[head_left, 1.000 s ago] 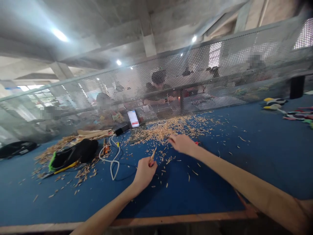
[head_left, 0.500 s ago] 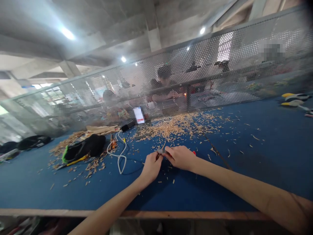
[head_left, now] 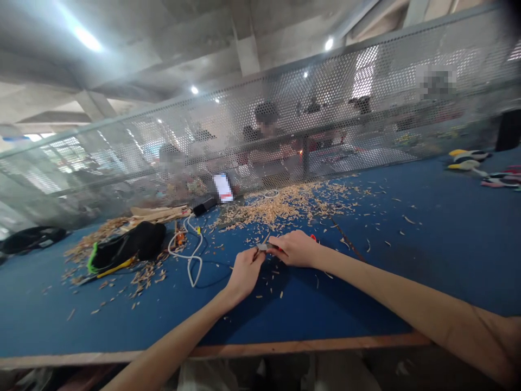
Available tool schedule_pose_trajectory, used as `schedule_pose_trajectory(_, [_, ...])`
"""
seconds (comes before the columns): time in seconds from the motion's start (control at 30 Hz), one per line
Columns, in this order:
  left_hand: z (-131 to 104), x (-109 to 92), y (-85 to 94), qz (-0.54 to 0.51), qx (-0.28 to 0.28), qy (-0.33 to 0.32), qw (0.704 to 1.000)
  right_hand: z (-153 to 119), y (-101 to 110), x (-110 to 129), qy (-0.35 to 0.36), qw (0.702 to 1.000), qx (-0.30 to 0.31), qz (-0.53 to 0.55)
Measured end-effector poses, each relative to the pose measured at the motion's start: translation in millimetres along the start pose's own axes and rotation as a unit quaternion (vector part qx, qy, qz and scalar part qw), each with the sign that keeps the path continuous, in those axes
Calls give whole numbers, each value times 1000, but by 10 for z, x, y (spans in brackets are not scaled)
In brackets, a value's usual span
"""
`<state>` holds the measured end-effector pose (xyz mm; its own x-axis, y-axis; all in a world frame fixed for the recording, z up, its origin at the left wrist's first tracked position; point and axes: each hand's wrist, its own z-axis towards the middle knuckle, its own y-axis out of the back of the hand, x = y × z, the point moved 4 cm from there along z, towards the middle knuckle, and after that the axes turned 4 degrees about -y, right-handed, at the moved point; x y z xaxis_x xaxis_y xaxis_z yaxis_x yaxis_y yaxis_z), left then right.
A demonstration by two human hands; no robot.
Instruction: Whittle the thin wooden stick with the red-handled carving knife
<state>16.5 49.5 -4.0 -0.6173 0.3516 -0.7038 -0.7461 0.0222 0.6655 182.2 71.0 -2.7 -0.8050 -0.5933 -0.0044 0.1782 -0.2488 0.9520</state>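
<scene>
Close together over the blue table (head_left: 309, 320), both hands meet at a small grey piece (head_left: 262, 247), which is too small to make out well. My left hand (head_left: 245, 271) is closed with thumb and fingers pinched at its left end. My right hand (head_left: 297, 250) is closed around something with a red end (head_left: 313, 238) that shows behind the hand; the rest is hidden in the fingers. A thin pale sliver (head_left: 266, 238) sticks up between the hands. Wood shavings (head_left: 277, 209) lie heaped beyond them.
A white cable (head_left: 190, 260), a black cloth item (head_left: 134, 244) with green trim and a yellow-handled tool (head_left: 116, 267) lie left. A lit phone (head_left: 223, 188) leans on the perforated screen (head_left: 342, 108), with people behind it. Yellow-tipped objects (head_left: 466, 160) lie far right.
The view has turned slightly, so table objects appear farther left. Both hands stay together at the grey piece, which shows a little more clearly between the fingers.
</scene>
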Motion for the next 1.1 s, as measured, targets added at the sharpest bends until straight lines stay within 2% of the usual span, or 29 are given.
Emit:
schedule_pose_trajectory(0.13, [24, -27, -13, 14, -6, -26, 1000, 18, 46, -51, 33, 998, -17, -41])
schedule_pose_trajectory(0.27, [17, -31, -5, 10, -15, -24, 1000, 82, 37, -125, 33, 998, -29, -44])
schedule_pose_trajectory(0.33, [-34, -34, 15, 2, -16, -17, 1000, 93, 31, -358, -29, 999, -31, -35])
schedule_pose_trajectory(0.47, [-144, -26, 34, -20, 9, -17, 1000, -50, 73, -1149, -227, 973, -30, -30])
schedule_pose_trajectory(0.53, [-145, -1, 41, -26, 2, -17, 1000, -136, 112, -1383, -268, 962, -41, -22])
schedule_pose_trajectory(0.57, [-131, 13, 42, -29, -5, -17, 999, -162, 129, -1406, -273, 960, -52, -16])
schedule_pose_trajectory(0.63, [-91, 33, 38, -31, -11, -18, 999, -167, 146, -1249, -252, 965, -75, -2])
schedule_pose_trajectory(0.7, [-57, 37, 28, -32, -11, -15, 999, -128, 139, -880, -185, 978, -93, 14])
schedule_pose_trajectory(0.8, [-37, 20, 18, -43, -6, -5, 999, -75, 98, -224, -41, 994, -84, 47])
schedule_pose_trajectory(0.87, [-43, 7, 13, -55, 2, 0, 998, -71, 77, 61, 3, 997, -64, 49])
schedule_pose_trajectory(0.97, [-69, 8, -4, -81, 23, 7, 996, -79, 85, 189, -1, 998, -39, 39])
schedule_pose_trajectory(1.1, [-91, 22, -12, -100, 26, 9, 995, -83, 141, 110, -5, 999, -22, 42])
